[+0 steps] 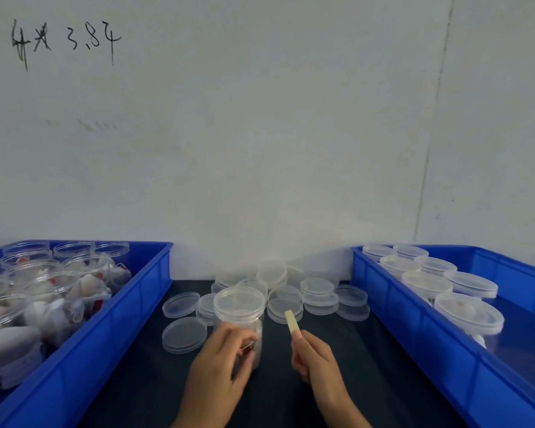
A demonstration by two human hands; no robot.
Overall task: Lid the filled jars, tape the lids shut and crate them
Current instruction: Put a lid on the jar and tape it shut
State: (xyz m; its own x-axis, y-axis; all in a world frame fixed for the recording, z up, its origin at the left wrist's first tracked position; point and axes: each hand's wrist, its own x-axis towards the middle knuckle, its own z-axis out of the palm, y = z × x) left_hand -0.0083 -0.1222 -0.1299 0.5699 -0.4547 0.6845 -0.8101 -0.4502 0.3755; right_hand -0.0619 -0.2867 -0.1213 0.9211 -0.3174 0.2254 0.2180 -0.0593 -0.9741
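The lidded jar stands near centre on the dark table, gripped low by the left hand; a tape strip is pinched by the right hand; light, slippery plastic, likely best held round its body.

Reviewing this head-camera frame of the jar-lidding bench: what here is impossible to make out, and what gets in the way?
- Contents of the jar being worked on: head view, the left hand covers its lower body and the wall is cloudy.
- Tape strip: its lower end is hidden in the right hand.
- Left crate: cut off by the left and bottom edges, so its jars cannot be counted.
- Right crate: near end runs off frame.
- Wall writing: partly illegible scrawl.
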